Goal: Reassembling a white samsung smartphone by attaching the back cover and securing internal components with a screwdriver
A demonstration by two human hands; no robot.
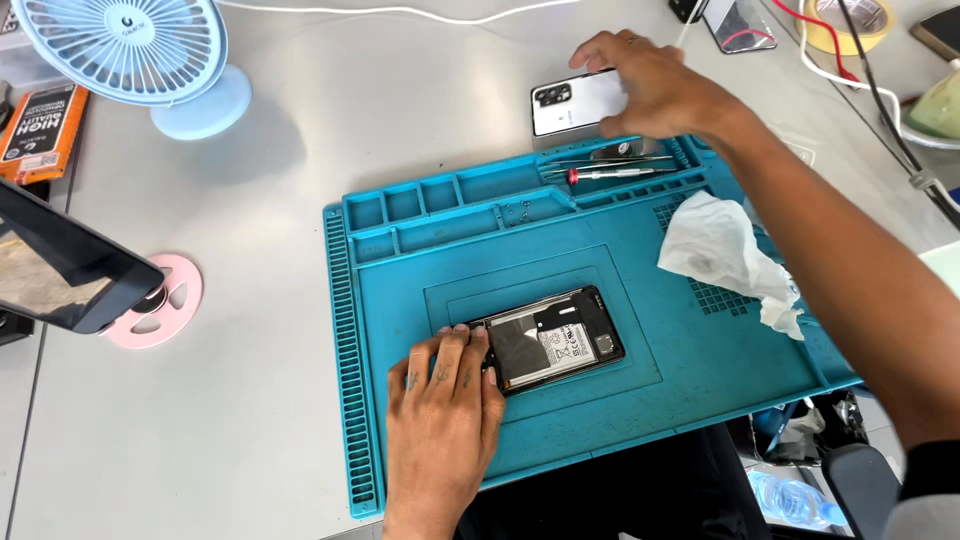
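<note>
Head view: left hand (440,420) fingers (455,345) flat, pressing end of opened phone (550,340) mid blue mat (700,400). Right hand (650,85) fingers curled onto white back cover (570,103) on worktop (300,150), beyond mat. Crumpled tissue (725,255) between.

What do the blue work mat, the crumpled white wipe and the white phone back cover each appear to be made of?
Blue work mat: likely silicone or rubber, matte, with moulded ridges and trays.
Crumpled white wipe: thin tissue or paper, soft irregular folds.
White phone back cover, under the right hand: smooth glossy plastic or glass; cannot tell which.
</note>
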